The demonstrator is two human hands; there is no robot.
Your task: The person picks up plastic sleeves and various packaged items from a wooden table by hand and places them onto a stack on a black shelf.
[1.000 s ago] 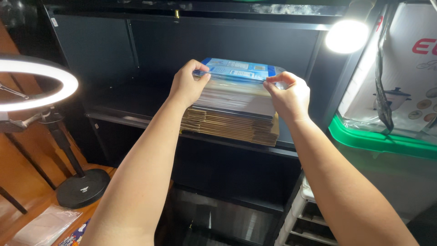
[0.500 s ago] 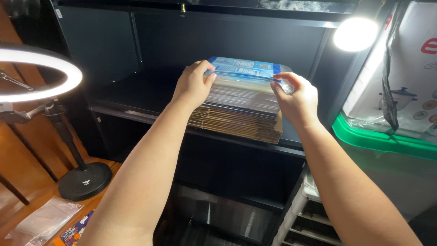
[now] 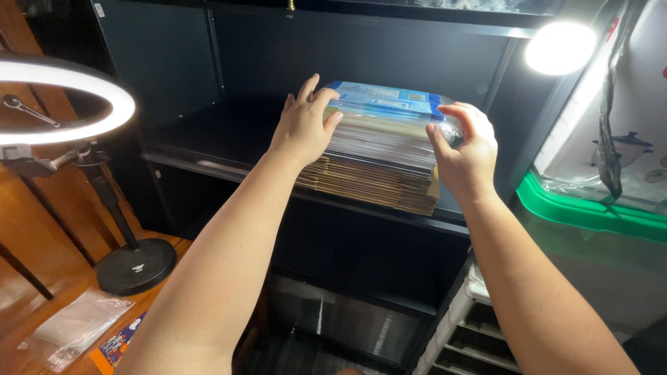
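Note:
A tall stack of flat packs (image 3: 381,146) lies on a black shelf (image 3: 208,149), blue-printed wrapped packs on top and brown cardboard sheets (image 3: 368,186) below. My left hand (image 3: 303,123) rests against the stack's left side, fingers spread upward over the top edge. My right hand (image 3: 467,149) grips the stack's right front corner, fingers curled on the plastic wrap of the upper packs. Both forearms reach in from the bottom of the view.
A lit ring light on a black stand (image 3: 135,264) is at left over a wooden floor. A round lamp (image 3: 560,47) glows at upper right. A green-lidded bin (image 3: 590,212) sits right; a clear plastic bag (image 3: 76,326) lies lower left.
Both hands have shifted slightly on the stack: the left hand's fingers now spread up along the left side, and the right hand has curled further around the right corner.

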